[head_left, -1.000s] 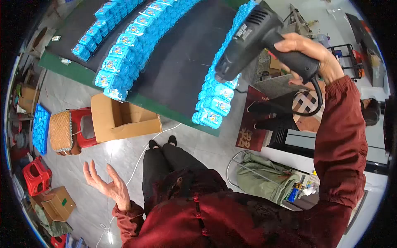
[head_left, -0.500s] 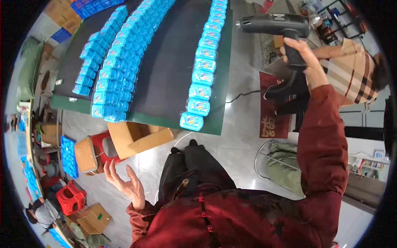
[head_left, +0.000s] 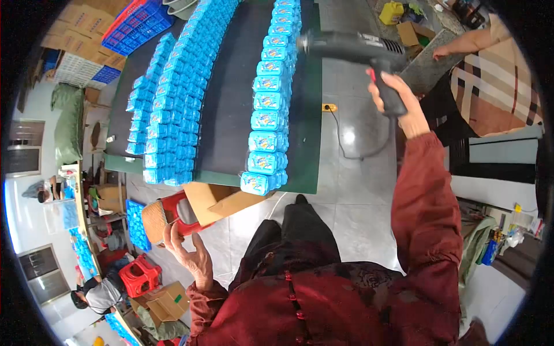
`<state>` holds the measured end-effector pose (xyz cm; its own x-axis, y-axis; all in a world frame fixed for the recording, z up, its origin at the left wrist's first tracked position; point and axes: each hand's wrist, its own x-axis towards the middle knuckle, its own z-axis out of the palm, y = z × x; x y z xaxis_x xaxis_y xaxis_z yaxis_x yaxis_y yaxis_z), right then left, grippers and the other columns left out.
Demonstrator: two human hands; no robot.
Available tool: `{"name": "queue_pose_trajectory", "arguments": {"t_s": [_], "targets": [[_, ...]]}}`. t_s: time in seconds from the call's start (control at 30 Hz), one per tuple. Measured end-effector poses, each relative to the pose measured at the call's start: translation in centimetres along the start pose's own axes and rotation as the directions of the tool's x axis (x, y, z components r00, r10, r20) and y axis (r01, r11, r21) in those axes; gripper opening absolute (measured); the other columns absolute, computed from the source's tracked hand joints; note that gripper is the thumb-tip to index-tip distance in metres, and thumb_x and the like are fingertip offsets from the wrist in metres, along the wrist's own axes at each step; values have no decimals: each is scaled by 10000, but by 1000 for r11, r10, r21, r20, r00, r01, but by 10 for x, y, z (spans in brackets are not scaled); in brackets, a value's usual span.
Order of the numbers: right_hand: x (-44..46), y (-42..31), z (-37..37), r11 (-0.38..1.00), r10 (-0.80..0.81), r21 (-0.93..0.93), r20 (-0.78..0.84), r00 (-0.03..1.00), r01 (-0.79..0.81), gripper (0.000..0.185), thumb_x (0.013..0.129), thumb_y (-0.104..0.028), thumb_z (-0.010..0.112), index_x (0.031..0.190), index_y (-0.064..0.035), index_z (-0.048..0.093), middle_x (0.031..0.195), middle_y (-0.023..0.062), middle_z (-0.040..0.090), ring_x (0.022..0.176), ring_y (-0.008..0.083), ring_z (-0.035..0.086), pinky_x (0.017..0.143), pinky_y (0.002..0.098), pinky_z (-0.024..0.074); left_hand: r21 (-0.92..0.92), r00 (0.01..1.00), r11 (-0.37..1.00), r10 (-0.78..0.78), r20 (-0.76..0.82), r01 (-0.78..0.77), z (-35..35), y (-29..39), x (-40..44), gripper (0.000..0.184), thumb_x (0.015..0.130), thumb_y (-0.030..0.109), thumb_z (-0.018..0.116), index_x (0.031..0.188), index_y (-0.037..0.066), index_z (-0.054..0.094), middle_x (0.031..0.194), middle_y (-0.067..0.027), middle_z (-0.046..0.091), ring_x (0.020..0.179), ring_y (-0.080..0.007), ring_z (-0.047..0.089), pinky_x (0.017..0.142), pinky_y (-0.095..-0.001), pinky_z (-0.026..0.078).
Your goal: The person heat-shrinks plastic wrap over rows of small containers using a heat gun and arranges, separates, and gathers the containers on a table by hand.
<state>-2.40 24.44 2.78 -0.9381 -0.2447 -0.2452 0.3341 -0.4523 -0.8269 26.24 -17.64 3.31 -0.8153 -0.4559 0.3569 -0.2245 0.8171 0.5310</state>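
My right hand (head_left: 402, 99) is wrapped round the handle of a black heat gun (head_left: 352, 47), held up at the right of the table. The gun's nozzle points left, at the row of blue boxes (head_left: 267, 120) along the table's right side; whether it touches them I cannot tell. A dark cord hangs from the handle. My left hand (head_left: 190, 256) is raised at the lower left, fingers spread and curved, with nothing in it. Further left on the table stand more rows of stacked blue boxes (head_left: 167, 115).
The dark-topped table (head_left: 225, 98) has a green edge. Below its near side are an open carton (head_left: 222, 203), a wicker basket (head_left: 154, 224) and a red stool (head_left: 140, 275). A power strip (head_left: 329, 108) lies on the floor. One person (head_left: 490, 86) is at right, another (head_left: 107, 294) at lower left.
The heat gun and my right hand have moved left, bringing the nozzle to the right-hand row. The view has shifted. My left hand stays raised and spread.
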Motion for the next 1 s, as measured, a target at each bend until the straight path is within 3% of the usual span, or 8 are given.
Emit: {"name": "queue_pose_trajectory", "arguments": {"t_s": [0.2, 0.37, 0.5, 0.57, 0.6, 0.7, 0.93, 1.0], "targets": [[-36, 24, -17, 998, 5, -62, -179, 984, -17, 322, 786, -176, 553, 1039, 18, 507, 755, 128, 570, 472, 148, 493, 378, 205, 365, 111, 1000, 994, 7, 28, -10, 0, 6, 6, 486, 728, -16, 574, 1197, 61, 470, 1269, -153, 393, 1136, -296, 404, 915, -373, 342], [-80, 26, -46, 895, 445, -209, 340, 828, -395, 468, 646, -87, 562, 1074, 73, 463, 772, 177, 552, 409, 170, 464, 335, 228, 344, 185, 997, 980, 61, 43, -68, -6, -4, 9, 483, 731, -8, 576, 1197, 64, 471, 1271, -150, 394, 1125, -291, 412, 881, -355, 354], [-68, 47, -42, 980, 180, -86, 11, 984, -178, 419, 749, -121, 544, 1117, 58, 450, 776, 153, 550, 431, 166, 477, 350, 219, 361, 161, 992, 982, 90, 87, -104, 0, 2, 19, 485, 736, 9, 581, 1203, 71, 467, 1275, -146, 392, 1124, -287, 412, 868, -352, 357], [-37, 77, -65, 972, -209, -69, 190, 959, 225, 388, 838, -165, 516, 1164, 33, 442, 827, 136, 568, 493, 129, 498, 371, 195, 382, 136, 990, 985, 91, 104, -105, 4, 5, 23, 486, 741, 28, 586, 1208, 77, 464, 1278, -145, 390, 1128, -286, 408, 871, -357, 356], [-24, 72, -67, 963, 77, 241, 162, 984, -116, 395, 851, -175, 516, 1178, 32, 436, 876, 145, 581, 508, 120, 501, 376, 188, 387, 124, 990, 987, 89, 113, -103, 4, 6, 23, 486, 744, 37, 589, 1210, 80, 462, 1280, -144, 389, 1130, -286, 406, 872, -359, 355], [-36, 91, -73, 945, 29, 317, 159, 987, -79, 405, 844, -160, 501, 1190, 35, 427, 902, 158, 585, 491, 123, 494, 367, 184, 380, 128, 987, 987, 78, 143, -97, 6, 4, 23, 480, 750, 57, 591, 1212, 85, 461, 1282, -141, 387, 1132, -284, 405, 872, -369, 356], [-144, 71, -50, 900, 434, -92, 261, 862, -425, 429, 720, -194, 616, 1046, 52, 484, 598, 97, 533, 375, 132, 460, 373, 191, 398, 120, 981, 992, 26, 191, -49, 12, 8, 22, 453, 770, 101, 589, 1205, 88, 462, 1285, -132, 382, 1130, -275, 403, 871, -383, 356], [-147, 79, -53, 946, 317, 5, 189, 930, -324, 373, 745, -188, 599, 1024, 39, 498, 621, 102, 546, 394, 132, 475, 386, 187, 403, 107, 980, 992, 37, 196, -59, 16, 8, 26, 450, 771, 103, 589, 1203, 87, 463, 1284, -130, 383, 1127, -274, 405, 870, -383, 356]]}}
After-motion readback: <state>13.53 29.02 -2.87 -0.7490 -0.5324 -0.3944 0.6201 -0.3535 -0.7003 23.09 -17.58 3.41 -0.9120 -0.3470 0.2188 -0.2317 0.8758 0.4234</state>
